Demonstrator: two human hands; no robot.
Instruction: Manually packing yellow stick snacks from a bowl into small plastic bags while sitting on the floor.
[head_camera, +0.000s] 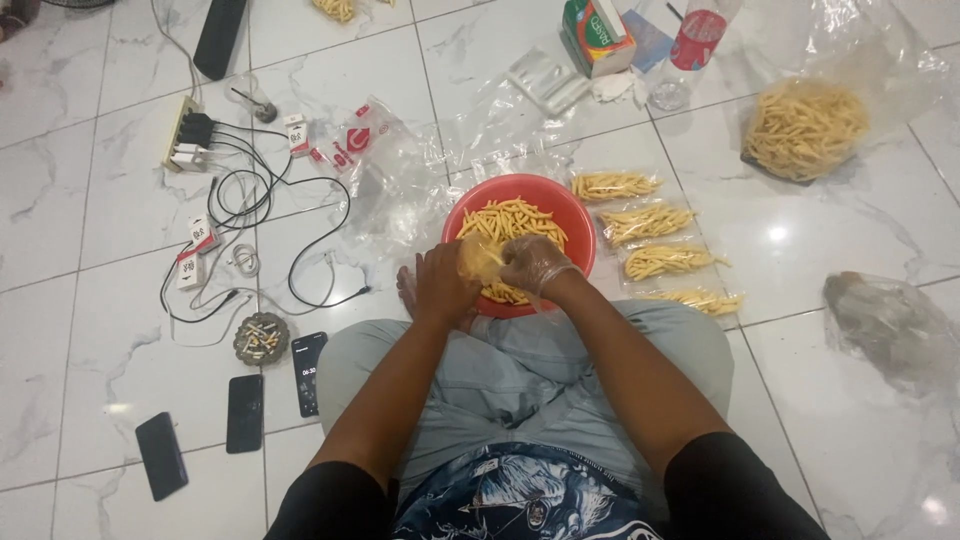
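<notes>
Held just below frame centre, over the near rim of the red bowl (575, 215): a small clear bag (480, 258) part-filled with yellow stick snacks. Pinched on its left by the bare left hand (442, 285), fingers curled shut around the plastic. Met on its right by the right hand (533, 265) (sheathed in a thin clear glove), fingers bent closed at the bag's mouth; whether gripping snacks or only plastic, impossible to tell. Inside the bowl, a loose heap of the same snack sticks (515, 220).

Right of the bowl, laid in a column on the white marble floor (800, 400): four filled packets (655, 224). Further toward the upper right, a large open bag of sticks (805, 128); at lower right, a crumpled empty plastic bag (885, 320). Top centre: a tissue box (595, 35) and a plastic bottle (690, 50).

Left of frame: a power strip (185, 135) with tangled black cables, an ashtray (262, 337), three dark phones (245, 413) near the lower left.
</notes>
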